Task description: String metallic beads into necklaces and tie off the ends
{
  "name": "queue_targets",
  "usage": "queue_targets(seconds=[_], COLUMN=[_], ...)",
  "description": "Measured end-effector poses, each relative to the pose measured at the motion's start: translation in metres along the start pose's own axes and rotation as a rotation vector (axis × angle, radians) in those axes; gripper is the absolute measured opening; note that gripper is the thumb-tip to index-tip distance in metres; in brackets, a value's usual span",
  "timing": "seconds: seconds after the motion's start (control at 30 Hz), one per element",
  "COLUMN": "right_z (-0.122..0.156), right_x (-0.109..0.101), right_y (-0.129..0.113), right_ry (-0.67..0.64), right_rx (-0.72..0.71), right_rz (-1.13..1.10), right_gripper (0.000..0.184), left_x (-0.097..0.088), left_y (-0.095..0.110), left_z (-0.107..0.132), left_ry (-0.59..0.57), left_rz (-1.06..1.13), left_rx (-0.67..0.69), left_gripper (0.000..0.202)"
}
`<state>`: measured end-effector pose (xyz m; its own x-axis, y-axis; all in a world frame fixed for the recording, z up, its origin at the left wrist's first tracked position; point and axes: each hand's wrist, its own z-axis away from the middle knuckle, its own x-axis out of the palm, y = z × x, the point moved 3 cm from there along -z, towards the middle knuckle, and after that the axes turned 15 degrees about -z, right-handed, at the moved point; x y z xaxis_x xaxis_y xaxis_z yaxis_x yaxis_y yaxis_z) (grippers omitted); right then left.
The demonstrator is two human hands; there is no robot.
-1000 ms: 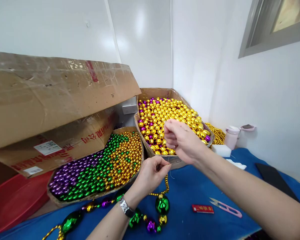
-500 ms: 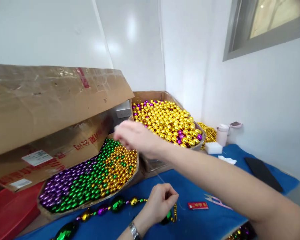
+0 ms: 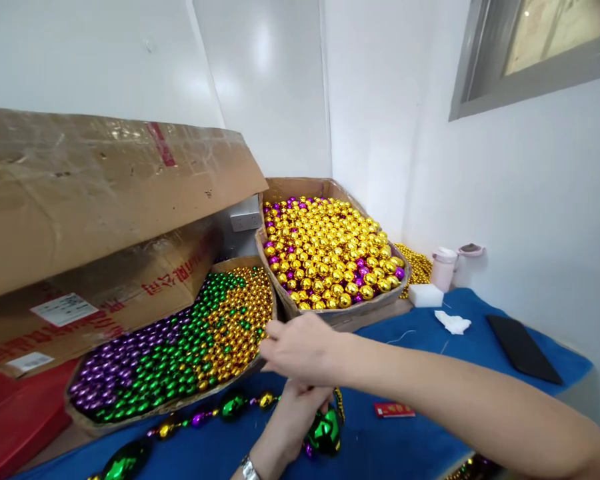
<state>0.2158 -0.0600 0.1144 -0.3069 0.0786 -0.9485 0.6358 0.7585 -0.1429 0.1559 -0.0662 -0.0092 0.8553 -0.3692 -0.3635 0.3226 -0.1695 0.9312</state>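
My left hand, with a metal watch at the wrist, is closed around part of a bead garland. The garland runs left over the blue cloth in green, gold and purple beads of mixed sizes. A big green bead and a short gold strand hang beside the left hand's fingers. Directly above, my right hand is closed and overlaps the left one. What its fingers pinch is hidden from view. Just beyond it lies a carton of small purple, green and gold beads, spread in bands.
Behind stands a carton of larger gold and purple beads. A tilted cardboard box leans over the left side. On the blue cloth are a red packet, a white block, a crumpled tissue and a black flat object.
My right hand has come down from above the small-bead carton to my left hand. The left hand has shifted slightly left, and its big green bead now shows more. The right forearm now covers the scissors.
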Motion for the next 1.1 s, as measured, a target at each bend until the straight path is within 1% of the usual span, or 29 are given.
queue_targets(seconds=[0.07, 0.1, 0.17, 0.23, 0.3, 0.37, 0.5, 0.57, 0.63, 0.7, 0.77, 0.8, 0.87, 0.93, 1.03, 1.1], right_z=[0.035, 0.051, 0.081, 0.101, 0.111, 0.115, 0.118, 0.12, 0.121, 0.119, 0.114, 0.111, 0.104, 0.098, 0.093, 0.091], right_x=[-0.002, 0.001, 0.014, 0.031, 0.045, 0.054, 0.06, 0.06, 0.057, 0.053, 0.053, 0.055, 0.066, 0.08, 0.098, 0.1], right_y=[0.018, 0.025, 0.036, 0.042, 0.043, 0.04, 0.025, 0.021, 0.023, 0.031, 0.04, 0.042, 0.044, 0.044, 0.043, 0.043], right_ry=[0.041, 0.054, 0.074, 0.077, 0.094, 0.111, 0.083, 0.071, 0.109, 0.193, 0.244, 0.241, 0.185, 0.113, 0.042, 0.031], right_rx=[0.065, 0.101, 0.167, 0.214, 0.257, 0.281, 0.251, 0.248, 0.284, 0.354, 0.413, 0.426, 0.427, 0.415, 0.389, 0.364], right_rz=[-0.066, -0.108, -0.186, -0.257, -0.306, -0.339, -0.435, -0.521, -0.632, -0.762, -0.909, -0.987, -1.14, -1.258, -1.337, -1.319], right_gripper=[0.022, 0.023, 0.024, 0.022, 0.025, 0.031, 0.027, 0.025, 0.024, 0.024, 0.031, 0.034, 0.036, 0.034, 0.026, 0.022], left_x=[-0.004, -0.007, -0.011, -0.014, -0.016, -0.016, -0.02, -0.022, -0.025, -0.028, -0.03, -0.032, -0.034, -0.036, -0.038, -0.039], left_y=[0.005, 0.007, 0.011, 0.011, 0.01, 0.008, 0.004, 0.005, 0.01, 0.019, 0.03, 0.034, 0.04, 0.043, 0.044, 0.044], left_z=[0.001, 0.001, 0.001, 0.002, 0.002, 0.002, 0.004, 0.006, 0.01, 0.014, 0.018, 0.019, 0.021, 0.02, 0.019, 0.02], left_ry=[-0.015, -0.02, -0.013, 0.011, 0.016, -0.007, -0.026, -0.018, 0.005, 0.043, 0.067, 0.077, 0.106, 0.14, 0.16, 0.173], left_rz=[0.081, 0.123, 0.183, 0.19, 0.178, 0.181, 0.25, 0.211, 0.054, -0.138, -0.282, -0.335, -0.428, -0.506, -0.559, -0.576], left_rx=[0.012, 0.015, 0.002, -0.027, -0.05, -0.067, -0.108, -0.105, -0.019, 0.147, 0.333, 0.412, 0.541, 0.631, 0.704, 0.727], left_gripper=[0.026, 0.024, 0.024, 0.026, 0.027, 0.026, 0.022, 0.021, 0.017, 0.014, 0.016, 0.019, 0.025, 0.029, 0.031, 0.03])
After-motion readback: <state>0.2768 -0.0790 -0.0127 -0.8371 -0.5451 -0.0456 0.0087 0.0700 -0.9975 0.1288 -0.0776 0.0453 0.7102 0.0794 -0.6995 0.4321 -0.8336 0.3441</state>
